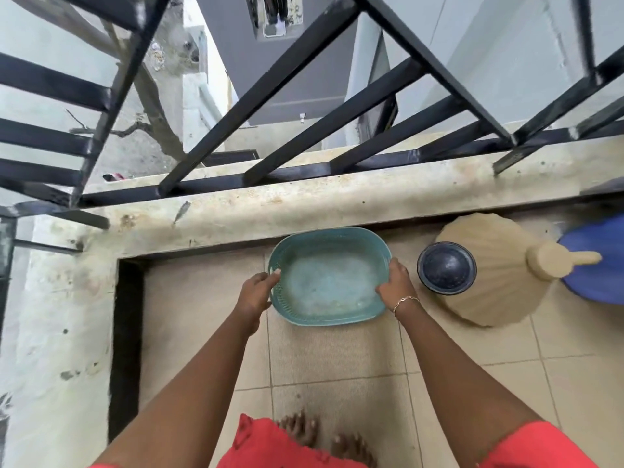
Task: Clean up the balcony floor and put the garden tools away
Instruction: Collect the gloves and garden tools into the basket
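A teal oval plastic basin (329,307) with a ribbed rim is held over the tiled balcony floor (337,359), close to the concrete ledge. My left hand (258,290) grips its left rim, thumb over the edge. My right hand (396,282), with a thin bracelet on the wrist, grips the right rim. The basin's inside looks pale and wet, with nothing solid in it.
A concrete ledge (304,204) with a black metal railing (304,130) runs across ahead; beyond it is a drop. Right of the basin stand a dark round pot (446,268), a beige ribbed cone-shaped lid (499,275) and a blue object (597,261). My bare feet (324,434) are below.
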